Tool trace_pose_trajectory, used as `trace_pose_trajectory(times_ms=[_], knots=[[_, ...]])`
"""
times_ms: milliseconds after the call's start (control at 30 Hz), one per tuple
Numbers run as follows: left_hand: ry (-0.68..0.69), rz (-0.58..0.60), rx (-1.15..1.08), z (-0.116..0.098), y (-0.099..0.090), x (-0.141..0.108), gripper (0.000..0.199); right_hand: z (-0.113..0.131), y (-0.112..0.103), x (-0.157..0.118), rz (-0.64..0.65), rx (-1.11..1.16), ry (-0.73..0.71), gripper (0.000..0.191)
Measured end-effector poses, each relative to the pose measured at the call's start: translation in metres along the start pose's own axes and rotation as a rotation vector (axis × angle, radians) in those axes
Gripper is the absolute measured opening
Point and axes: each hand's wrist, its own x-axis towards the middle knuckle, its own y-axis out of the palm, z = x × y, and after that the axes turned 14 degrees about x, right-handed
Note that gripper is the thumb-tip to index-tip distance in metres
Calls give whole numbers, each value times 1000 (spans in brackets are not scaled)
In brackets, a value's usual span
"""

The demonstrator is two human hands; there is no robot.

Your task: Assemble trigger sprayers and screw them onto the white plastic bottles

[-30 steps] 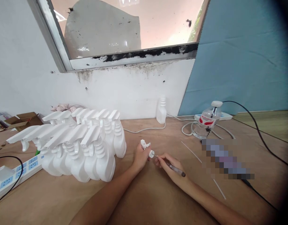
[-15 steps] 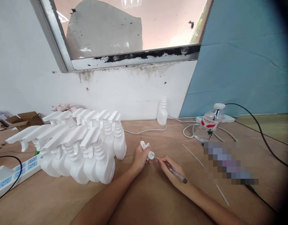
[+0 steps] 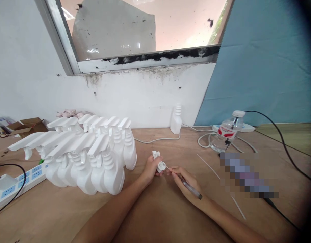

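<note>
My left hand (image 3: 152,167) is closed round a small white spray head (image 3: 161,166), whose round open end faces me and to the right. Between the fingers of my right hand (image 3: 185,179) is a slim tool with a thin metal shaft and a dark translucent handle (image 3: 192,189). The shaft's tip reaches the opening of the spray head. On the left stand several white spray bottles (image 3: 113,177) in close rows, with their trigger heads on.
A white bottle without a head (image 3: 176,120) stands by the wall. At the right are a water bottle (image 3: 227,132), thin white tubes (image 3: 208,166), cables and a blurred object. A power strip (image 3: 26,182) and a cardboard box (image 3: 31,126) lie at the left.
The round end of the spray head has turned more toward me, and its opening shows more. The view has shifted slightly. Both hands keep their grips.
</note>
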Motion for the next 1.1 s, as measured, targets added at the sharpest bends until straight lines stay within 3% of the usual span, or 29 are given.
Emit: trace_pose_trajectory(times_ms=[267,433,533,667,767,933,1100], knots=[[-54,52,73,0,3,-2,30,15,-15,4,71,136,151,26],[-62,84,99,-1,3,-1,28,16,-13,5,110,234,217,28],[-63,86,103,-3,1,0,26,9,-11,4,111,127,71,21],[-59,76,101,-4,0,0,24,-1,-13,4,226,-212,-254,44],[-57,36,104,-6,1,0,24,-6,-14,5,307,-461,-435,50],[-59,-44,143,-6,3,1,29,-9,-13,2,322,-499,-538,54],[18,-168,207,-1,3,4,34,-14,-23,1,196,-484,-538,48]])
